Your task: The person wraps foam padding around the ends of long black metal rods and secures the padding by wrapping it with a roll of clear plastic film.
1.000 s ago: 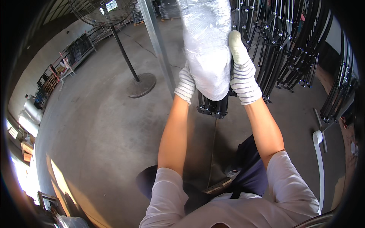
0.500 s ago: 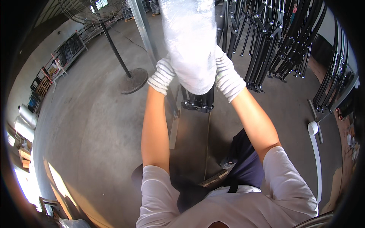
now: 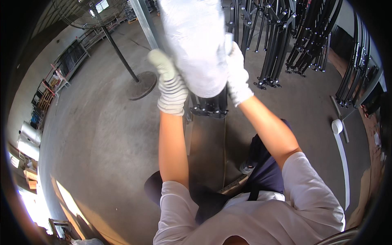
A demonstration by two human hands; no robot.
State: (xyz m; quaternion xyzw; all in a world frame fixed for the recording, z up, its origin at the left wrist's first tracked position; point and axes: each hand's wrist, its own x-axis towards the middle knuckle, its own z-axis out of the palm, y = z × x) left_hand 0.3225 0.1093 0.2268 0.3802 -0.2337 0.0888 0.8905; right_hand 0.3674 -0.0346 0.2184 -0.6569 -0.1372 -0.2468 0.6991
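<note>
A bundle wrapped in clear-white plastic film [image 3: 195, 49] hangs upright in front of me, its rounded lower end facing me. Black metal tube ends [image 3: 209, 110] stick out below the wrap. My left hand [image 3: 168, 81], in a white knitted glove with grey stripes, is beside the bundle's left side, fingers stretched upward and holding nothing visible. Against the right side lies my right hand [image 3: 237, 73], also gloved, with its fingers extended up along the film. Blur and the bundle partly hide the right fingertips.
A metal post [image 3: 143, 22] rises behind the bundle, near a pedestal fan [image 3: 143, 85] at left. Folded black metal frames [image 3: 271, 57] hang at right. A white tape roll [image 3: 337, 126] with a trailing strip lies on the floor. Film rolls [image 3: 29, 141] are at far left.
My left hand has come away from the bundle's side, its fingers now showing and pointing up. My right hand has shifted slightly left along with the bundle in view.
</note>
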